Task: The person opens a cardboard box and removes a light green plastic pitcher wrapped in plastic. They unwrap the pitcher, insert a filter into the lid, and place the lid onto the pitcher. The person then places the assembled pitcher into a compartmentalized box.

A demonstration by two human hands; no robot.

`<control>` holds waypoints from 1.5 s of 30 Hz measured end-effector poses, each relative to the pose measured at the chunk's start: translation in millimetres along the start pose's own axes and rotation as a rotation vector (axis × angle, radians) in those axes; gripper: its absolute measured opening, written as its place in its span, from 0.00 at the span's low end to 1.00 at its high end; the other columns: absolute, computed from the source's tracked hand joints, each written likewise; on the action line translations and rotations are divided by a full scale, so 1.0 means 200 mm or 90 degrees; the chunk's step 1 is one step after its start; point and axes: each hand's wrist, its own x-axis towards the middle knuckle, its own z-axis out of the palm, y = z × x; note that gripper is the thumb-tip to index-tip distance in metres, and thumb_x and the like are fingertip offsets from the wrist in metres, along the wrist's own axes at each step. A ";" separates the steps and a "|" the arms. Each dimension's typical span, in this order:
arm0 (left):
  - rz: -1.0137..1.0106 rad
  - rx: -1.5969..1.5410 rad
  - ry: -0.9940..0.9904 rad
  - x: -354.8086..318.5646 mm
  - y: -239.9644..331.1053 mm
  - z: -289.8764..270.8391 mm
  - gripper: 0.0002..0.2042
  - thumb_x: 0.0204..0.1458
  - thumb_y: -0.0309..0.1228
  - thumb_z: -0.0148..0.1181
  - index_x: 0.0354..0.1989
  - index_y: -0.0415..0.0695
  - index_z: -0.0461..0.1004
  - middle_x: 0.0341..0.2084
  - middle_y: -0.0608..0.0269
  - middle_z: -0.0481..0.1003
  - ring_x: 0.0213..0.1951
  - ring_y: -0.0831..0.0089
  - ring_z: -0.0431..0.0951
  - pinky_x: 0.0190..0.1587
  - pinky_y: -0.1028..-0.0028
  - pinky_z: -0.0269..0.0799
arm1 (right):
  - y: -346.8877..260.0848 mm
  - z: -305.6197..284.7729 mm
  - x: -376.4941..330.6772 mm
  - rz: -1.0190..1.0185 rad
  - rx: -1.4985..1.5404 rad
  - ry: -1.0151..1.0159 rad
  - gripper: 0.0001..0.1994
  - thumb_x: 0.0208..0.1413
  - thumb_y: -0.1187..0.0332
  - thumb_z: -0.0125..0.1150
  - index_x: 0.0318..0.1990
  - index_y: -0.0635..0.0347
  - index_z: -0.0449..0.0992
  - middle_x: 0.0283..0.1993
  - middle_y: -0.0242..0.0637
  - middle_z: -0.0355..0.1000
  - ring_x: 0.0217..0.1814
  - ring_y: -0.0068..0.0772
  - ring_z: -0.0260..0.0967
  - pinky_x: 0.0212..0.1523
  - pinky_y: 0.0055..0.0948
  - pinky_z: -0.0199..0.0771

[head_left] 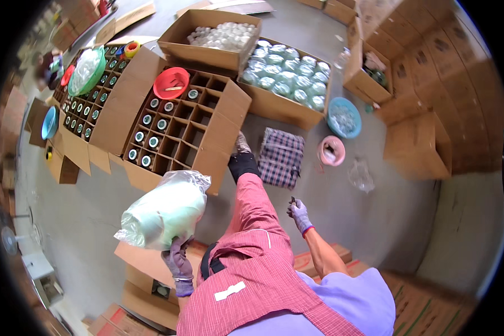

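Observation:
My left hand, in a grey-purple glove, grips the lower end of a clear plastic bag with something pale green and rounded inside. The bag is lifted just in front of a divided carton; several white-capped bottles stand in some of its cells. My right hand, gloved alike, is closed on a small dark tool whose exact kind I cannot make out. It hangs over the floor, apart from the other things, nearest a folded plaid cloth.
A red bowl rests on the divided carton. Behind it stand a carton of small clear pieces and one of glass jars. Blue and pink basins sit on the floor to the right. Stacked cartons line the right side.

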 end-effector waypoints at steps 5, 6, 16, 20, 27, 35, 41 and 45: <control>0.002 0.187 0.085 0.71 -0.29 0.61 0.09 0.49 0.24 0.58 0.38 0.33 0.72 0.37 0.54 0.73 0.39 0.61 0.77 0.37 0.62 0.80 | -0.69 0.43 0.97 -0.348 -0.330 -0.146 0.16 0.54 0.70 0.51 0.50 0.56 0.72 0.39 0.38 0.75 0.42 0.37 0.73 0.41 0.36 0.72; -0.026 0.443 0.040 0.73 -0.22 0.67 0.11 0.52 0.26 0.57 0.40 0.32 0.71 0.38 0.54 0.73 0.39 0.61 0.77 0.37 0.60 0.80 | -0.82 0.61 1.00 -0.614 -0.544 -0.128 0.16 0.54 0.70 0.52 0.51 0.57 0.71 0.41 0.44 0.76 0.44 0.45 0.73 0.43 0.38 0.72; -0.035 -0.219 0.353 1.43 -0.52 1.11 0.17 0.57 0.25 0.47 0.53 0.31 0.64 0.50 0.49 0.68 0.47 0.54 0.75 0.42 0.50 0.79 | -1.93 3.01 1.85 -0.809 -0.582 -0.490 0.17 0.53 0.74 0.51 0.52 0.57 0.69 0.43 0.52 0.70 0.47 0.56 0.68 0.47 0.47 0.70; 0.078 -0.372 0.458 1.75 -0.84 1.12 0.15 0.60 0.29 0.44 0.50 0.31 0.65 0.48 0.49 0.70 0.47 0.54 0.74 0.46 0.53 0.76 | -1.88 3.23 1.84 -0.856 -0.619 -0.600 0.24 0.52 0.71 0.55 0.59 0.57 0.63 0.59 0.53 0.61 0.59 0.55 0.61 0.58 0.45 0.64; 0.209 0.412 0.190 1.92 -1.53 1.14 0.23 0.49 0.34 0.53 0.53 0.35 0.66 0.55 0.43 0.62 0.55 0.47 0.64 0.55 0.53 0.64 | -1.63 2.59 1.85 -0.002 -0.316 -1.012 0.26 0.55 0.58 0.60 0.55 0.68 0.67 0.56 0.36 0.66 0.53 0.26 0.65 0.54 0.30 0.66; 0.138 0.051 0.433 1.45 -1.77 1.39 0.16 0.53 0.23 0.52 0.51 0.35 0.69 0.51 0.48 0.69 0.54 0.60 0.69 0.57 0.67 0.63 | -1.59 1.96 1.86 -0.629 -0.444 -1.322 0.28 0.32 0.51 0.76 0.36 0.62 0.73 0.53 0.47 0.62 0.55 0.45 0.63 0.57 0.36 0.63; 0.406 0.278 0.394 1.02 -1.21 1.53 0.16 0.56 0.33 0.54 0.49 0.35 0.70 0.46 0.54 0.72 0.48 0.67 0.72 0.52 0.70 0.67 | -1.58 1.51 1.65 -0.978 -0.402 -1.369 0.33 0.36 0.55 0.76 0.50 0.61 0.69 0.63 0.55 0.53 0.65 0.55 0.54 0.62 0.42 0.60; 0.334 0.659 0.075 0.93 -1.24 1.68 0.25 0.51 0.42 0.62 0.52 0.37 0.68 0.49 0.47 0.69 0.52 0.57 0.70 0.54 0.62 0.66 | -1.34 1.24 1.86 -0.960 -0.424 -1.225 0.58 0.34 0.47 0.75 0.66 0.70 0.44 0.68 0.61 0.45 0.71 0.60 0.43 0.68 0.44 0.49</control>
